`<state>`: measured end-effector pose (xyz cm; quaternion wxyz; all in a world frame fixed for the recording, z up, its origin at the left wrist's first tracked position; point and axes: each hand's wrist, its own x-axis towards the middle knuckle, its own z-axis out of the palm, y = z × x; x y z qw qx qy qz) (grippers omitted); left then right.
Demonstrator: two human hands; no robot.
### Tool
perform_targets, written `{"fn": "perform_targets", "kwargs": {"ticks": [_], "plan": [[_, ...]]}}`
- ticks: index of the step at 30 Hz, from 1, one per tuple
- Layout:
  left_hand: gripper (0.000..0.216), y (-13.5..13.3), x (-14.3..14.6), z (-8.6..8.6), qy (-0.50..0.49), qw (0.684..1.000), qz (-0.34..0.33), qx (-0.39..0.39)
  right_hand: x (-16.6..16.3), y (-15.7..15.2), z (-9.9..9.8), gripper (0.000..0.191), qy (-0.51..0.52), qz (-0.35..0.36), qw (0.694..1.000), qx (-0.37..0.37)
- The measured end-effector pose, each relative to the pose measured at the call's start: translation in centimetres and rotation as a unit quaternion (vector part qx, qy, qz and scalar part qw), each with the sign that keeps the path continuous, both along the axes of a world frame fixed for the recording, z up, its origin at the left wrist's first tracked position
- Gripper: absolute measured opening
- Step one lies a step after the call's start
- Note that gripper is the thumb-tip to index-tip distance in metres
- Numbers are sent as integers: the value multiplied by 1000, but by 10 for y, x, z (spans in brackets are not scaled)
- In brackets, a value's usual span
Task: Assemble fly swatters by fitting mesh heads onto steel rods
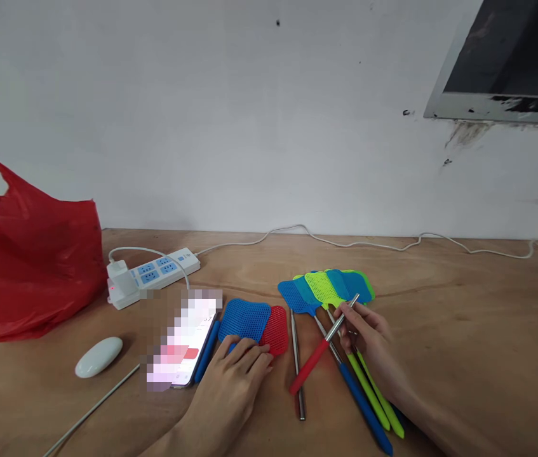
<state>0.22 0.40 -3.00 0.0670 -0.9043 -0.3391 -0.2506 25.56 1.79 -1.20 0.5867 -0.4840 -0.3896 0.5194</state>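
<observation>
Holding a red-handled rod (324,346) over the wooden table (464,304), right hand (366,330) pinching its steel shaft.

Largest first: red plastic bag (21,266) far left, then white power strip (154,274) by the wall. Fan of blue and green swatters (326,289) lies just behind the right hand, handles running toward the camera. Right forearm comes in from lower right, fingers closed around the rod, which tilts red end down-left. Left hand (237,374) rests palm down, fingers loosely spread, on loose blue and red mesh heads (252,322). Phone (185,349) beside it; white oval object (99,357) further left.
</observation>
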Motion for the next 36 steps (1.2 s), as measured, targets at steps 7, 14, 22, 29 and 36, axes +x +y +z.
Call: {"fn": "perform_targets", "kwargs": {"ticks": [7,14,22,29,36], "plan": [[33,-1,-3,4,4,1000,-9,-21,1,3,2,42,-19,-52,998,19],[33,-2,-4,13,-37,998,-35,24,3,2,2,38,-42,-54,997,34],[27,-4,-1,9,-64,997,-24,-44,2,5,0,37,57,-47,997,11],[34,-3,0,3,-113,988,28,-99,2,3,-4,32,103,-13,995,5],[34,1,-2,2,-89,993,29,-66,0,1,-1,27,128,16,992,11]]}}
